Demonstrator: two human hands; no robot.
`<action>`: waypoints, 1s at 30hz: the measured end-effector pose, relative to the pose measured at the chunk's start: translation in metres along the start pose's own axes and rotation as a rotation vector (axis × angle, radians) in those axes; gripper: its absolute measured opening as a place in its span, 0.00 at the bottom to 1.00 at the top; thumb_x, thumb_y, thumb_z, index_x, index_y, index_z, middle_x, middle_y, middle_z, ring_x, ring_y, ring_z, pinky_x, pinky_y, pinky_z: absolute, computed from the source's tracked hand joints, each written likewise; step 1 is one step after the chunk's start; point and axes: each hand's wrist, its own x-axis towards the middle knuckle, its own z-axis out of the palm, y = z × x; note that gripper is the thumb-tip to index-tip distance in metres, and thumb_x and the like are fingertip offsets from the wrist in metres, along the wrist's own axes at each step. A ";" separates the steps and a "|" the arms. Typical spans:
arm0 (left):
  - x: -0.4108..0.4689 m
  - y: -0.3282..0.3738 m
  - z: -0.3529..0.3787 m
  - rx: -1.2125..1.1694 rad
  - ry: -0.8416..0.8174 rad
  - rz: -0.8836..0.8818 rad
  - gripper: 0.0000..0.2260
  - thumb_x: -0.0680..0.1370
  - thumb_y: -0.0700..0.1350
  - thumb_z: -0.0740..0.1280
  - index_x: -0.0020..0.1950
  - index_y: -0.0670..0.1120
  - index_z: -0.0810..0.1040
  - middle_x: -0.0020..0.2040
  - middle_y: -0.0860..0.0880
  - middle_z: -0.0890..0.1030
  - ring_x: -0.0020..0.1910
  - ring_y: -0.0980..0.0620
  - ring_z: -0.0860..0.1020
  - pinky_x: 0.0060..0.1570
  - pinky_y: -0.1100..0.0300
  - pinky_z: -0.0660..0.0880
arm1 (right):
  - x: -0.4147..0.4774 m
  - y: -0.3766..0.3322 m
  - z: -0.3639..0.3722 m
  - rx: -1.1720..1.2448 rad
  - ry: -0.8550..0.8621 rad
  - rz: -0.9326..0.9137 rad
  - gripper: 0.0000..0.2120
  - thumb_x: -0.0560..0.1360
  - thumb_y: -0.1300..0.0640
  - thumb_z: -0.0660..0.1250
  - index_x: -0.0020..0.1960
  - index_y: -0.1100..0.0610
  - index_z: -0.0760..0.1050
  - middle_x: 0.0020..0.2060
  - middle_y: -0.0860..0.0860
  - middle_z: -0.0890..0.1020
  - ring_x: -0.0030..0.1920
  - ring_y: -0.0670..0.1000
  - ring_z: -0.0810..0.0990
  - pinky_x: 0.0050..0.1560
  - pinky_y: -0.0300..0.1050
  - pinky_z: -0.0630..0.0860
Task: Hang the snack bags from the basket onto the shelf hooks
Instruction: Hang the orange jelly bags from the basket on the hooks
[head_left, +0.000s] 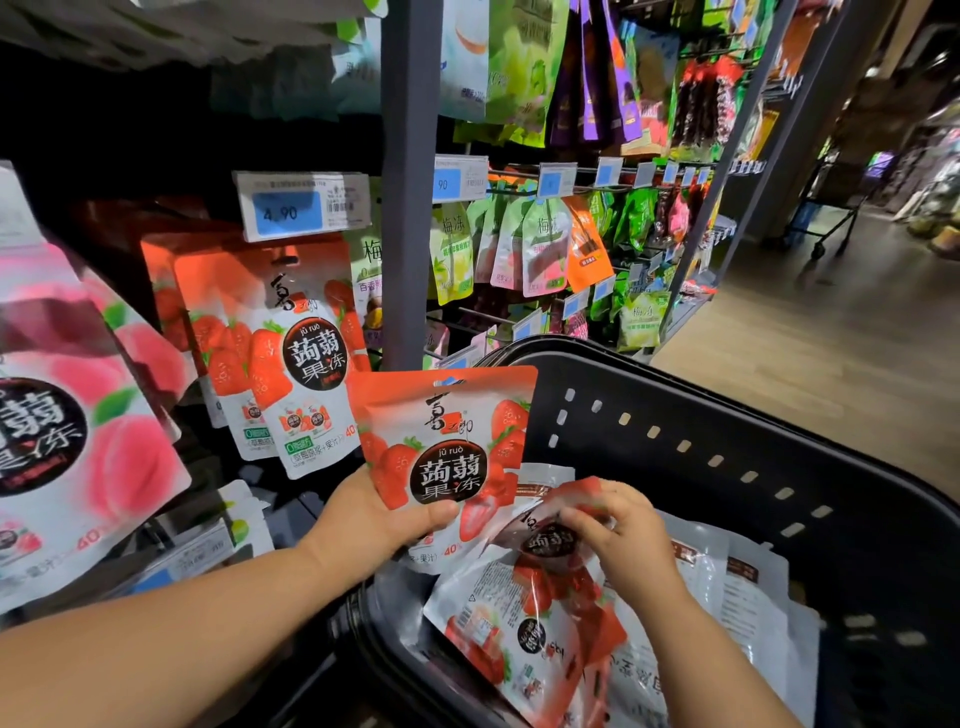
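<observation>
My left hand (379, 512) grips the lower part of an upright red strawberry jelly bag (447, 441), holding it above the near rim of the black basket (727, 415). My right hand (618, 535) is inside the basket, fingers curled and pinching the top of another strawberry bag (524, 618) that lies tilted on the pile. Several more bags, mostly white-backed, lie in the basket under it. Matching strawberry bags (280, 343) hang from a shelf hook below a 4.90 price tag (301, 205).
Pink peach jelly bags (67, 415) hang close at the left. A grey shelf upright (410, 182) stands behind the held bag, with green and orange snack bags (524, 249) on hooks to its right. An aisle with a wooden floor (831, 338) opens at the right.
</observation>
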 end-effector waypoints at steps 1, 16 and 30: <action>0.000 0.000 0.000 0.000 0.004 0.000 0.23 0.61 0.46 0.83 0.53 0.45 0.83 0.43 0.56 0.86 0.42 0.64 0.82 0.40 0.74 0.75 | -0.001 -0.001 -0.001 0.059 -0.009 0.030 0.03 0.72 0.53 0.75 0.42 0.46 0.83 0.46 0.43 0.81 0.52 0.47 0.78 0.54 0.44 0.74; -0.001 0.027 0.001 -0.046 0.168 0.042 0.08 0.69 0.41 0.78 0.43 0.50 0.83 0.36 0.60 0.85 0.35 0.67 0.80 0.38 0.74 0.72 | 0.003 -0.041 -0.020 0.657 0.187 0.142 0.12 0.71 0.47 0.75 0.44 0.56 0.80 0.39 0.59 0.85 0.40 0.68 0.83 0.39 0.49 0.76; -0.010 0.033 0.000 -0.035 0.132 -0.011 0.09 0.68 0.43 0.79 0.36 0.52 0.80 0.26 0.62 0.79 0.29 0.67 0.76 0.31 0.75 0.69 | -0.007 -0.106 -0.008 0.552 0.206 -0.036 0.08 0.73 0.55 0.74 0.38 0.56 0.80 0.33 0.49 0.84 0.38 0.52 0.83 0.41 0.48 0.77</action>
